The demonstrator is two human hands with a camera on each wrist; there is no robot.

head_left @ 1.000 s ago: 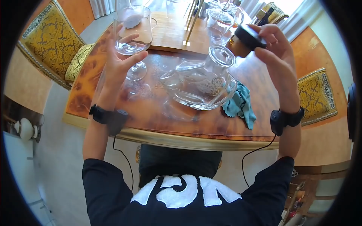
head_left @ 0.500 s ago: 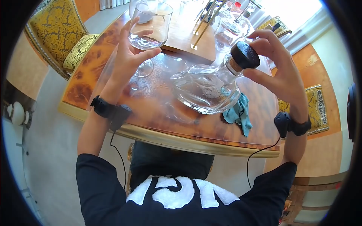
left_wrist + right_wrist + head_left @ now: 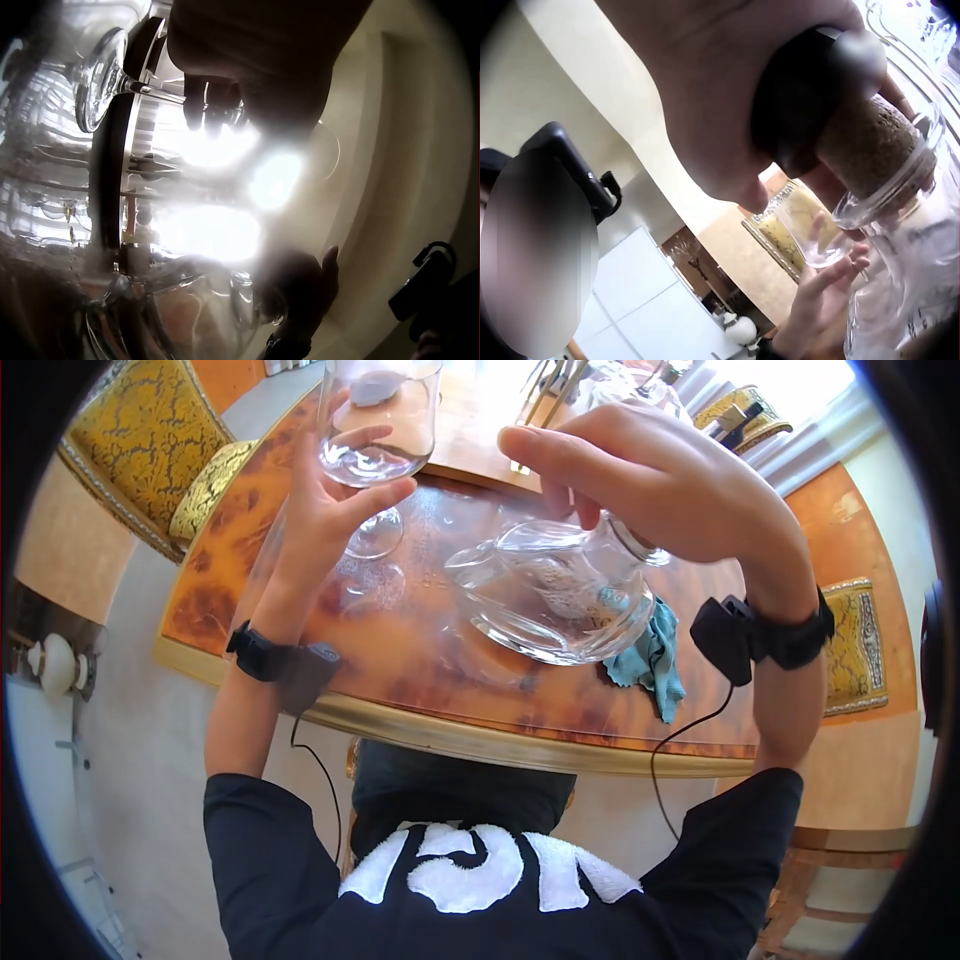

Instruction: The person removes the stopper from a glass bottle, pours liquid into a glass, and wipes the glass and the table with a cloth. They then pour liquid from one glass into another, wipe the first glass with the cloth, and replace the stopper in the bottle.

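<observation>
The left hand (image 3: 335,510) holds up a clear stemmed wine glass (image 3: 412,425), with the bowl against its fingers and thumb. A clear glass decanter (image 3: 545,600) lies tilted low on the table, its neck toward the right hand. Over that neck the right hand (image 3: 665,480) is bent down, hiding the stopper from the head view. In the right wrist view the stopper's black cap (image 3: 791,97) sits against the palm, and its cork (image 3: 870,142) stands at the mouth of the decanter. A teal cloth (image 3: 652,660) lies crumpled beside the decanter.
A wooden board (image 3: 475,430) with thin brass rods stands behind the decanter, with more glassware at the back right. The gold-rimmed table edge (image 3: 450,738) runs in front of the person. Patterned yellow chairs (image 3: 140,450) stand around the table.
The right hand brought the stopper from above to the decanter's mouth, then turned over so its palm lies on the cap. The left hand still holds the wine glass.
</observation>
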